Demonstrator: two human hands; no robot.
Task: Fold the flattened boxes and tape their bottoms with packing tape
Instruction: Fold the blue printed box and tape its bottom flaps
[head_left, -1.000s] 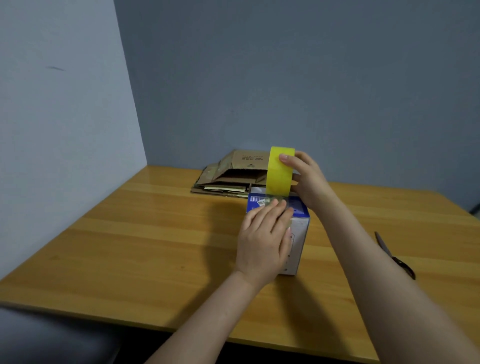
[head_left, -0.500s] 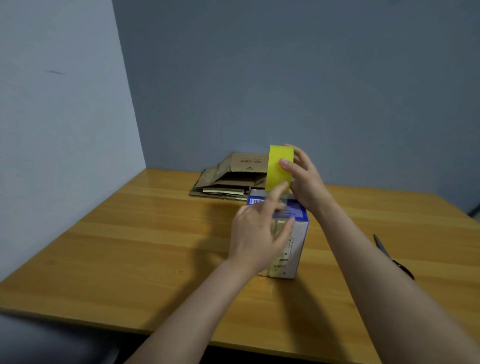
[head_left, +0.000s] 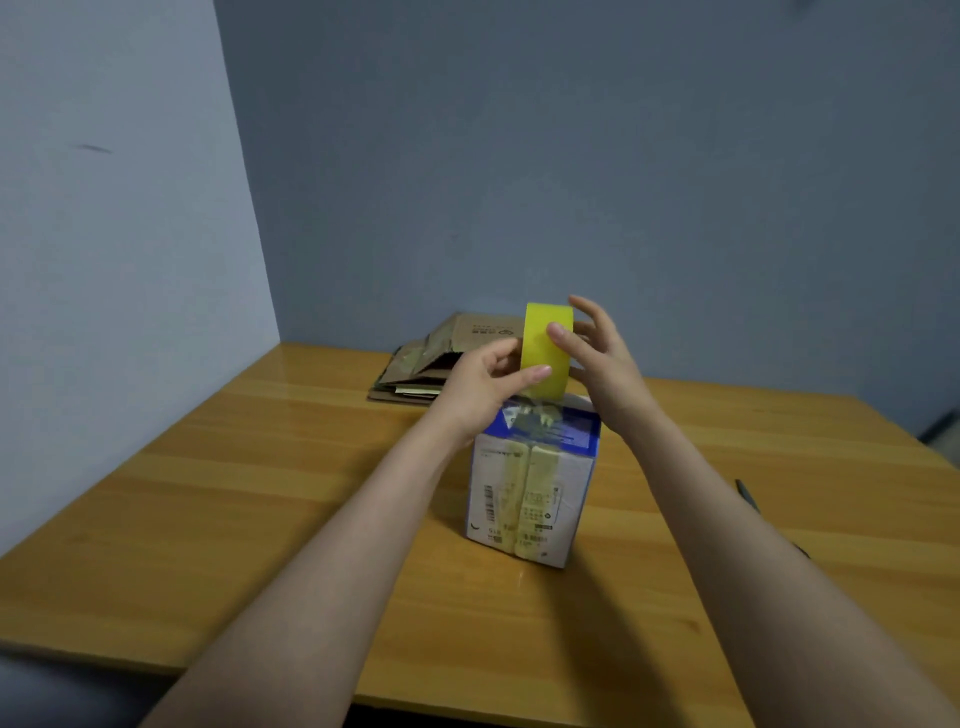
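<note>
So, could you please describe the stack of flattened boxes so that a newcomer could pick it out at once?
On the wooden table, look to the far edge by the blue-grey back wall, behind the yellow tape roll. The stack of flattened boxes lies there; unlike the white and blue box standing upright in front, it is brown cardboard lying flat.

Two plain walls meet in a corner just behind the table's far left corner. The left wall (head_left: 114, 312) is pale bluish grey, with a short dark smudge (head_left: 94, 149) high up. The back wall (head_left: 623, 182) is a darker, shadowed blue-grey. The wooden table (head_left: 234, 519) has an orange-yellow planked top, faintly glossy near its far left corner. Below its near edge everything is dark and blurred.
</note>
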